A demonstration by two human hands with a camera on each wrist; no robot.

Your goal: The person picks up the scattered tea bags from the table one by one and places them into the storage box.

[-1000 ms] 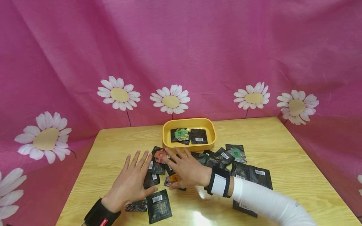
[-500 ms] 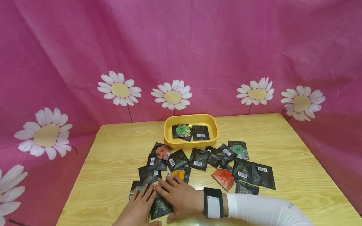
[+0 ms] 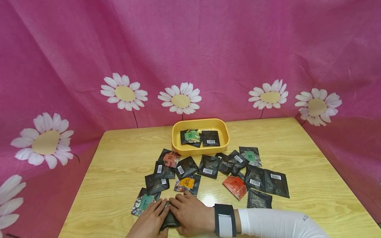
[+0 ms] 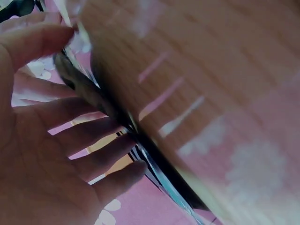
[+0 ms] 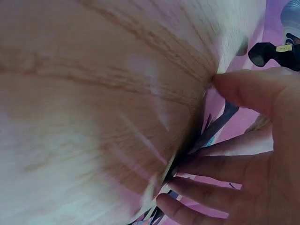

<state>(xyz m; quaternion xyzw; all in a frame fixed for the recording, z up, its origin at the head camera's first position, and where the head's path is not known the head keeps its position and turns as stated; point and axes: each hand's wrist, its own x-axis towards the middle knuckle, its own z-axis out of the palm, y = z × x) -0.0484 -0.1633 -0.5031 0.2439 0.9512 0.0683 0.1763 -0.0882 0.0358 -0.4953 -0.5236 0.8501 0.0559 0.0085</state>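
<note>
Near the front of the table both hands meet over a black sachet (image 3: 170,220), which shows between them, its ends partly covered. My left hand (image 3: 150,219) lays its fingers on the sachet's left side; in the left wrist view its fingers (image 4: 110,161) look nearly straight, tips at the dark packet. From the other side my right hand (image 3: 191,215) touches the sachet with extended fingertips, its thumb (image 5: 253,89) spread apart. A green-labelled sachet (image 3: 146,202) lies just beyond the left hand. Past the right fingertips is an orange-labelled sachet (image 3: 187,183).
A yellow tray (image 3: 200,152) at the back holds several sachets. More black sachets spread across the middle, including a red-labelled one (image 3: 171,159). Right of centre lie a red sachet (image 3: 236,186) and a side-by-side black pair (image 3: 276,183). A pink flowered cloth (image 3: 226,59) hangs behind the table.
Both hands came back toward the front edge from over the middle sachets. The front black sachet moved nearer and now shows between the hands; the green-labelled sachet is more exposed.
</note>
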